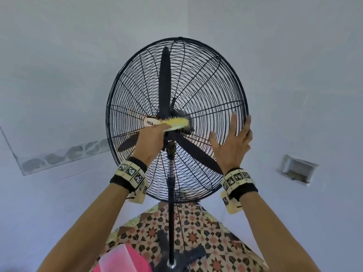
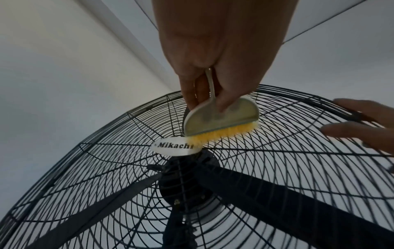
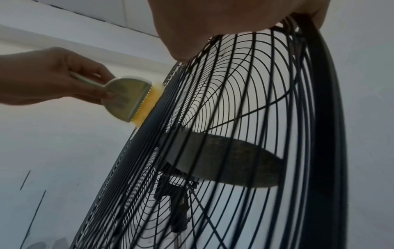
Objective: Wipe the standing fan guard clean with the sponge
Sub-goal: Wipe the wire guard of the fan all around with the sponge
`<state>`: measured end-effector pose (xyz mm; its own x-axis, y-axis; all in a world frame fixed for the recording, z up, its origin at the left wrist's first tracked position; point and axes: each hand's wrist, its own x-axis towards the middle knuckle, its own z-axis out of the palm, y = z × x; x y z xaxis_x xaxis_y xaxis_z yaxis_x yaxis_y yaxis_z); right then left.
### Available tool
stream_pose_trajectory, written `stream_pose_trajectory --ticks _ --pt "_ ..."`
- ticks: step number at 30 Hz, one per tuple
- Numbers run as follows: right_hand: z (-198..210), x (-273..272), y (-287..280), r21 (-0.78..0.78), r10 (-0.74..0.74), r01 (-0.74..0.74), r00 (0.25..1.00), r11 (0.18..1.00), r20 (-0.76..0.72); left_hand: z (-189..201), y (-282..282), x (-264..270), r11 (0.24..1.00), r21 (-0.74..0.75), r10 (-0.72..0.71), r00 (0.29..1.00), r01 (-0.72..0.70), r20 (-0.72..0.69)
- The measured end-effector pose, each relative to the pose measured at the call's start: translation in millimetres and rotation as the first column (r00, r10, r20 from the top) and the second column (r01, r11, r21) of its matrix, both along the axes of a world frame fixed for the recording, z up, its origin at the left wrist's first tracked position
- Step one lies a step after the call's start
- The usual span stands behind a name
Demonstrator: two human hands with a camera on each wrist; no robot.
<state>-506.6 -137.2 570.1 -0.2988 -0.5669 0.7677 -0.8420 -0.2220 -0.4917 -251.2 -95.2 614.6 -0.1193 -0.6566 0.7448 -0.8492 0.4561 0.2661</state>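
The black wire fan guard (image 1: pixel 206 85) stands in front of me on its pole (image 1: pixel 171 222). My left hand (image 1: pixel 151 138) grips the pale handle of a small brush-like cleaner with yellow bristles (image 1: pixel 176 123). The bristles (image 2: pixel 221 134) press on the guard (image 2: pixel 106 168) at its centre, just above the white Mikachi badge (image 2: pixel 175 146). The cleaner (image 3: pixel 127 99) meets the guard's front face square on. My right hand (image 1: pixel 231 138) lies spread on the wires beside the right rim, its fingers (image 2: pixel 362 134) straight.
Three dark blades (image 1: pixel 165 81) stand still behind the wires. Pale walls surround the fan, with a small recess (image 1: pixel 296 171) at the right. Patterned floor tiles (image 1: pixel 206 232) and a pink object (image 1: pixel 121 258) lie below, near the fan's base.
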Motion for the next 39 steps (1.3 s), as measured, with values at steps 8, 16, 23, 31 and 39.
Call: stream_pose_trajectory --ticks 8,16,23,31,39 --pt "-2.9 -12.6 -4.2 0.011 0.072 -0.073 0.996 0.997 0.053 25.1 -0.9 7.0 0.999 -0.036 0.003 0.995 0.001 0.104" --pt "0.2 -11.5 -6.6 0.007 0.064 -0.064 0.995 0.998 0.071 23.8 -5.3 15.0 0.999 0.045 -0.012 0.981 0.003 0.192" --pt "-0.7 -11.8 -5.0 -0.020 0.078 -0.076 0.994 0.997 0.081 7.9 -11.6 4.4 1.000 0.019 -0.019 0.967 0.015 0.254" --pt "-2.1 -12.4 -1.4 -0.011 0.148 -0.156 0.908 0.988 0.392 25.0 -6.0 -9.0 0.995 -0.088 -0.039 0.989 0.051 0.142" --pt "8.7 -29.7 -11.6 -0.072 0.228 -0.231 0.772 0.970 0.594 30.9 -3.4 -9.0 1.000 0.011 0.014 0.990 -0.016 0.143"
